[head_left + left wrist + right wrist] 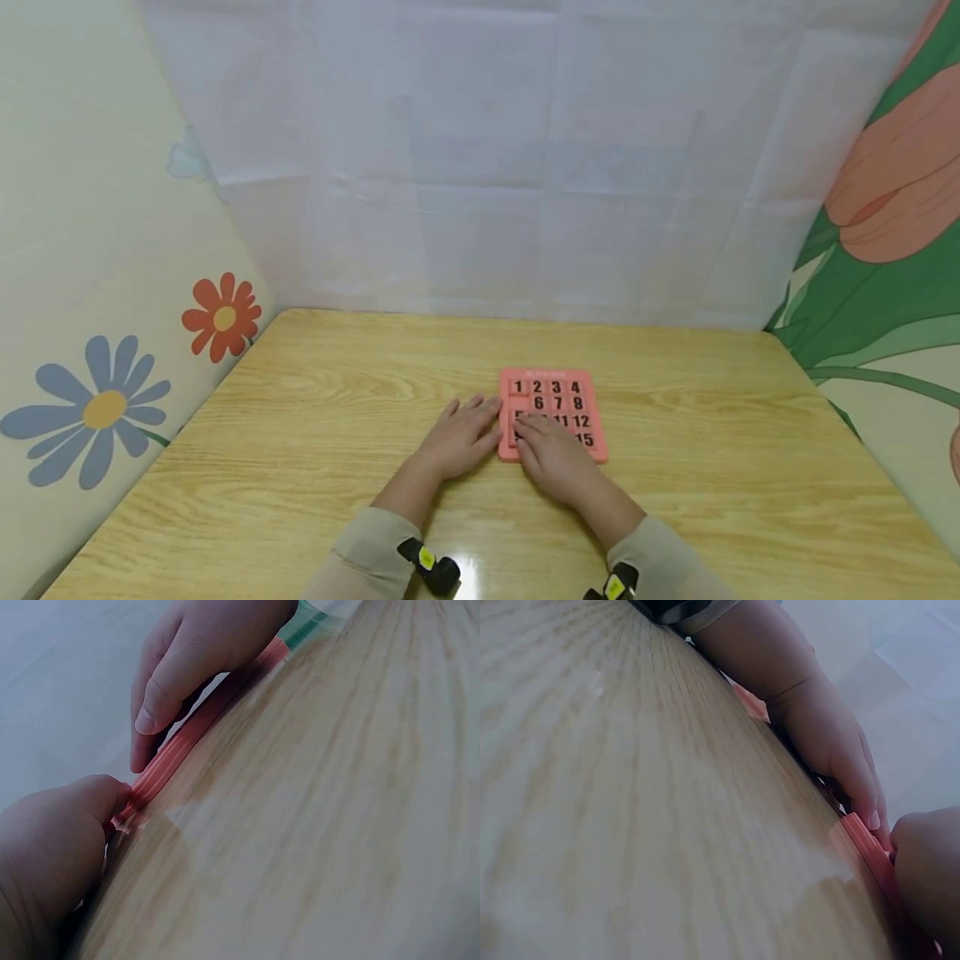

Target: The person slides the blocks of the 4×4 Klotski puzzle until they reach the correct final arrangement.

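Observation:
A pink sliding number puzzle (600, 417) lies flat on the table, its black-numbered tiles facing up. Its top row reads 1, 2, 3, 4, and a gap shows left of the 6. My left hand (459, 440) rests beside the puzzle, with thumb and fingertips against its left edge. Over the lower left tiles lies my right hand (557, 457), its fingertips on the tiles and some numbers hidden beneath it. In the left wrist view, the puzzle's pink side (176, 754) runs under the right hand, with the left thumb at its near corner.
The wood-grain table (337, 375) extends around the puzzle. A white sheet (480, 167) hangs behind it. Walls with painted flowers (105, 410) stand at both sides. Black wrist cameras (438, 571) are strapped over both sleeves.

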The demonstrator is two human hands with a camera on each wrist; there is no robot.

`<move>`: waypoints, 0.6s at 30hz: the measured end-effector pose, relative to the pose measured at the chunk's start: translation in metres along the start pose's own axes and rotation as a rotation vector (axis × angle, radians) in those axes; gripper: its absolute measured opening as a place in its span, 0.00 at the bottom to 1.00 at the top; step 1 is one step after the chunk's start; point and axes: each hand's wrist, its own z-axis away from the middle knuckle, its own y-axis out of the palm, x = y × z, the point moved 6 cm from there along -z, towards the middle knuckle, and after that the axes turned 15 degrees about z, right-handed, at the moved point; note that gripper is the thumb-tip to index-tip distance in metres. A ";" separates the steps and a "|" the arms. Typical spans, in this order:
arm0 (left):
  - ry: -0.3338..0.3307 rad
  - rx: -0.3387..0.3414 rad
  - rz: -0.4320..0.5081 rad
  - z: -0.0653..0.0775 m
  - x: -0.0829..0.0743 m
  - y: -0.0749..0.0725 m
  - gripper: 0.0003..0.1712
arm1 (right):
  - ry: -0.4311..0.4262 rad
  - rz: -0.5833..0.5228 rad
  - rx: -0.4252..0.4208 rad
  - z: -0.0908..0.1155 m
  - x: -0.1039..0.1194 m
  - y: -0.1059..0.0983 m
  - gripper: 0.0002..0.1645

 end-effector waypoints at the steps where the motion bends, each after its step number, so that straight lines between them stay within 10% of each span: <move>1: 0.000 0.001 -0.001 0.000 0.000 0.000 0.32 | 0.002 -0.002 -0.002 -0.001 0.000 0.000 0.26; 18: 0.002 0.004 0.000 0.001 0.000 -0.001 0.32 | 0.052 -0.006 0.023 -0.013 -0.005 0.002 0.26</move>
